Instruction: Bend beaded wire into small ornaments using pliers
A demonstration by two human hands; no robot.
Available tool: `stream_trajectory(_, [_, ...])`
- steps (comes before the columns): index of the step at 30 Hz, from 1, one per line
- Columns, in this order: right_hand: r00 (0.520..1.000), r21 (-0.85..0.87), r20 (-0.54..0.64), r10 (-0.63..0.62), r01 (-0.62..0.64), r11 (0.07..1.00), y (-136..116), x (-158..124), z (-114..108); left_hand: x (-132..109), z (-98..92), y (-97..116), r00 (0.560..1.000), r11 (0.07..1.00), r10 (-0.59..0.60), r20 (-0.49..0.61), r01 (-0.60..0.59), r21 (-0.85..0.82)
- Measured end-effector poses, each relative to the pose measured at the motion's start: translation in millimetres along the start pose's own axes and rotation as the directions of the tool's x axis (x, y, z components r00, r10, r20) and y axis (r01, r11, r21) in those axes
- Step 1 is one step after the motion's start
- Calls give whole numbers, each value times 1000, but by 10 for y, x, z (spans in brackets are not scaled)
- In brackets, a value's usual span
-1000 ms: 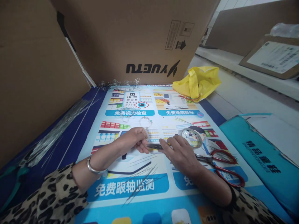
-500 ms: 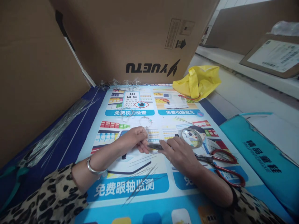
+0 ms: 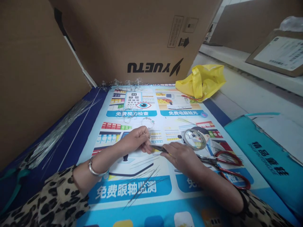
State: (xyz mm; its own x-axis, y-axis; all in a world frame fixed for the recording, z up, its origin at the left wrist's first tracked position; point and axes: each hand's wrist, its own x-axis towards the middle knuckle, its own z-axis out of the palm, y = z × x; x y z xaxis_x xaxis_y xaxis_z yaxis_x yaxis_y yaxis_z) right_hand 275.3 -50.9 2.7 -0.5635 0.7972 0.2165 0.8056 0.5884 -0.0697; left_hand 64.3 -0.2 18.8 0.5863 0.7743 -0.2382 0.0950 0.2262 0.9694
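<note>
My left hand (image 3: 139,140) is closed in a pinch at the middle of the printed sheet. Between its fingertips is a thin wire loop (image 3: 150,136), mostly covered by the fingers. My right hand (image 3: 180,154) is wrapped round small dark pliers (image 3: 158,148), whose narrow jaws point left and reach the left fingertips. Just beyond the left hand lies a beaded bracelet (image 3: 148,121). Scissors with red handles (image 3: 228,159) lie beside my right wrist, and a clear roll of tape (image 3: 195,139) sits behind it. Loose cut wires (image 3: 142,186) are scattered in front of the hands.
A large cardboard box (image 3: 113,37) walls off the back and left. On the left lie a bundle of wires (image 3: 59,135) and green-handled pliers (image 3: 17,181). A yellow bag (image 3: 201,83), a teal shoebox (image 3: 265,164) and tangled wire pieces (image 3: 121,84) surround the printed sheet (image 3: 163,121).
My right hand has turned slightly and shifted a little right, with the pliers' jaws tilting and still at the left fingertips. The left hand stays almost in place.
</note>
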Motion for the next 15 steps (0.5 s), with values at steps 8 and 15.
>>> stream_trajectory(8, [950,239,298,95,-171,956,83,98,-202,-13,5,-39,991,978,126,38,-131,163])
stream_trajectory(15, [886,430,453,96,-312,847,169,115,-283,-35,41,-14,982,950,188,-6,-180,256])
